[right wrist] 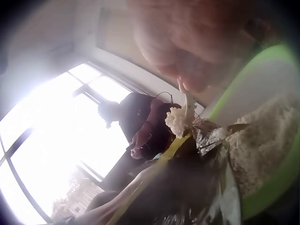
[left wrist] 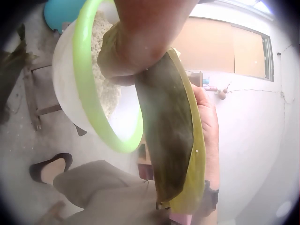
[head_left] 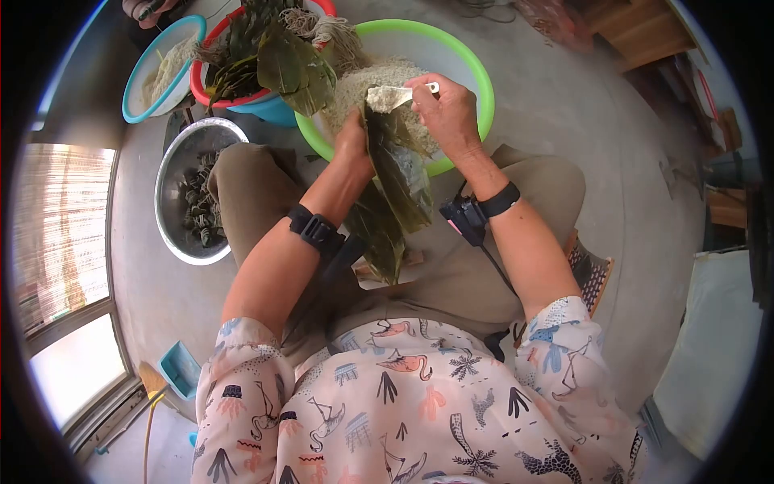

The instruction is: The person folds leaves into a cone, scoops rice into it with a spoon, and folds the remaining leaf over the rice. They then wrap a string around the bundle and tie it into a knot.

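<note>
One long green leaf (head_left: pixel 395 165), its upper end held over the green-rimmed basin (head_left: pixel 484 89), is the piece being worked, and it looks about midway: picked out and in hand, but neither folded over nor tied. A white spoon (head_left: pixel 413 91) bearing a clump of rice (head_left: pixel 382 98) is right at the leaf's upper end, so filling seems under way; whether rice already lies inside the leaf cannot be told. The left hand (head_left: pixel 352 143) has its grip curled round that upper end, while the lower part hangs free. The right hand (head_left: pixel 448 114) pinches the spoon's handle in its grip. Closing the leaf over its filling and binding it appear to be left for this piece.

Plenty of loose rice (head_left: pixel 347 95) remains in the basin, beside more leaves (head_left: pixel 297 74) and a bundle of twine (head_left: pixel 343 39) at the red-rimmed basin (head_left: pixel 196 84). Farther out, the metal basin (head_left: pixel 164 216) on the floor holds a number of dark wrapped dumplings (head_left: pixel 201 198), so several look finished, with material for more.
</note>
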Motion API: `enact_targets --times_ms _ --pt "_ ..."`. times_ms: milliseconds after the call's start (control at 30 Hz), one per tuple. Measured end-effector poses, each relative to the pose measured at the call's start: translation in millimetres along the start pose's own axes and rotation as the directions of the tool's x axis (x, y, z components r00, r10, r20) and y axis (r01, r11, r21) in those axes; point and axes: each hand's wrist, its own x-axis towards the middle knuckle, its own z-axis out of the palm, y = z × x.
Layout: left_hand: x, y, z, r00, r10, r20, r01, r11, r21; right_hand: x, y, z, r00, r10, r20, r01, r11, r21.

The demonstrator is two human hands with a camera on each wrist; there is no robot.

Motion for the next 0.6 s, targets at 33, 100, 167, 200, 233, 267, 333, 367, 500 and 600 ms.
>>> enact_targets --times_ms 33,100,167,200,233,267,333,367,500,600 --pt "-2 0 2 1.0 0.008 -0.026 -0.008 1.0 0.008 -1 3 5 1.0 -0.001 0.001 0.001 1.0 0.0" --pt "-9 -1 10 0.998 0.018 -0.052 -0.018 1.0 0.015 -1 4 13 0.902 -0.424 -0.085 0.393 0.885 -0.251" --pt "-19 1 20 0.992 0.046 -0.118 -0.047 0.999 -0.007 -6 -1 13 0.885 -0.465 -0.025 0.438 0.849 -0.295" --pt "-19 1 18 0.992 0.048 -0.119 -0.049 0.999 -0.009 -9 -6 13 0.866 -0.5 0.033 0.48 0.81 -0.337" --pt "-18 2 17 0.996 0.05 -0.075 -0.053 0.998 -0.031 -10 -10 12 0.865 -0.5 0.034 0.481 0.809 -0.337" --pt "-18 2 16 0.998 0.054 -0.032 -0.056 0.997 -0.053 -10 -13 9 0.859 -0.51 0.054 0.493 0.792 -0.36" --pt "-12 5 2 0.998 0.063 0.005 -0.063 0.998 -0.027 -11 -14 10 0.85 -0.521 0.08 0.509 0.773 -0.379" --pt "-9 5 -4 0.997 0.062 0.046 -0.062 0.998 0.007 -12 -14 11 0.834 -0.544 0.092 0.536 0.76 -0.369" --pt "-16 6 2 0.995 0.049 0.09 -0.048 0.999 -0.017 -1 -11 -3 0.891 -0.442 -0.103 0.412 0.883 -0.223" --pt "-14 7 2 0.996 0.002 0.094 -0.001 1.0 -0.015 4 -1 -19 0.951 -0.271 -0.149 0.239 0.949 -0.204"
